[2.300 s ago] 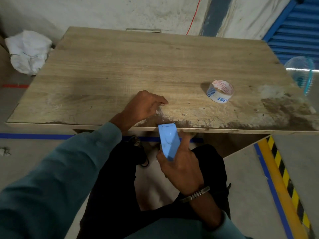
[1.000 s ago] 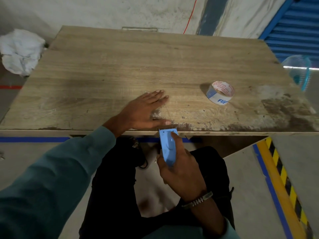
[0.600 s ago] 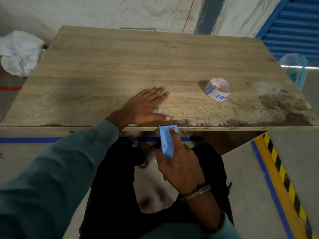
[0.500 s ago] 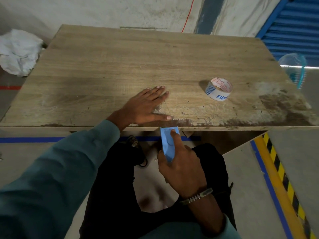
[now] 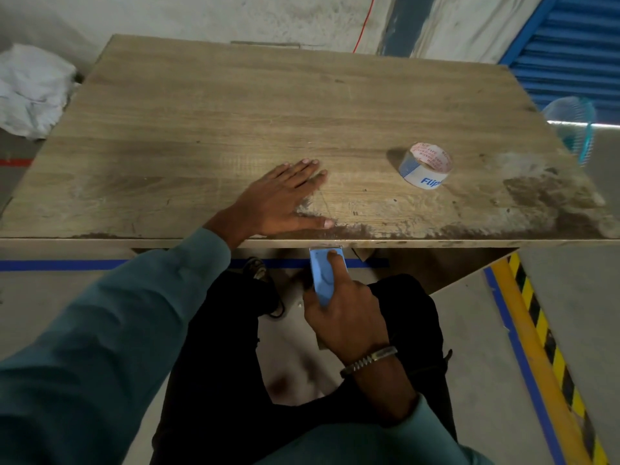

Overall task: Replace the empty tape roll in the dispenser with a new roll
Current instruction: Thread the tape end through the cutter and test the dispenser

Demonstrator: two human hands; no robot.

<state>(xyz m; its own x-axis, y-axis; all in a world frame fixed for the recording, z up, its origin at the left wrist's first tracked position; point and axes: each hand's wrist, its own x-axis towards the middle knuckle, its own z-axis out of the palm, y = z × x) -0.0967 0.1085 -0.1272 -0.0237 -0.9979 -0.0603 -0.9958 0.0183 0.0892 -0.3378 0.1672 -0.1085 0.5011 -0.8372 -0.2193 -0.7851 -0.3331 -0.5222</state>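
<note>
My left hand (image 5: 281, 203) lies flat and open on the wooden table (image 5: 235, 105) near its front edge, fingers spread. Just below that edge my right hand (image 5: 345, 307) grips a light blue tape dispenser (image 5: 322, 280), forefinger pressed along its top, its toothed end touching the table's front edge. A new tape roll (image 5: 426, 165), clear with blue and red print, lies flat on the table to the right, apart from both hands. Whether a roll sits inside the dispenser is hidden.
A crumpled white cloth (image 5: 32, 90) lies on the floor at the left. A blue mesh basket (image 5: 573, 129) stands beyond the table's right edge. Yellow-black floor marking (image 5: 543, 347) runs at lower right. My legs are under the table's front edge.
My left hand went from curled to flat with fingers spread on the table. My right hand raised the dispenser's tip to the table's front edge and laid a forefinger along it.
</note>
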